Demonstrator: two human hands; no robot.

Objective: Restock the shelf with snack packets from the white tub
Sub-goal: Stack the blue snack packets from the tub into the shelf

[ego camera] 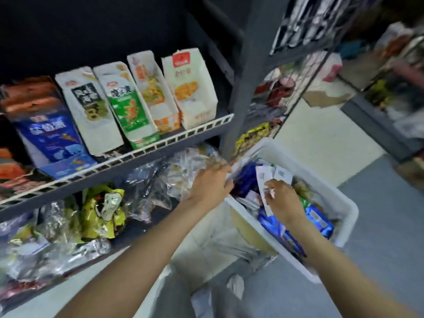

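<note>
right hand [283, 198]: inside the white tub [339, 196], near its middle, fingers curled round a white packet [266, 180]; packet stands roughly upright, long axis running from the hand toward the tub's far rim, tilted slightly left. grasp looks like a pinch at the lower half; exact finger placement blurred.

left hand [212, 180]: at the tub's far-left corner, beside the grey upright of the shelf [160, 145]; fingers bent over the tub rim or over something silvery at it, cannot tell which, nor whether anything is gripped.

white tub: on the floor, just right of the shelf's lower tier, filled with blue packets [319, 220] along its right side and pale ones at the middle.

shelf, upper tier: row of upright bags [128, 99] leaning back behind the white wire rail. lower tier: loose heap of clear and yellow-green wrappers [103, 210], level with the tub's rim.

relation for the coming move, judged: shelf lies left of and slightly beyond the held packet; left hand nearer the shelf, right hand nearer the stock; carry leftward across the tub's left rim, or pass to the left hand.
</note>
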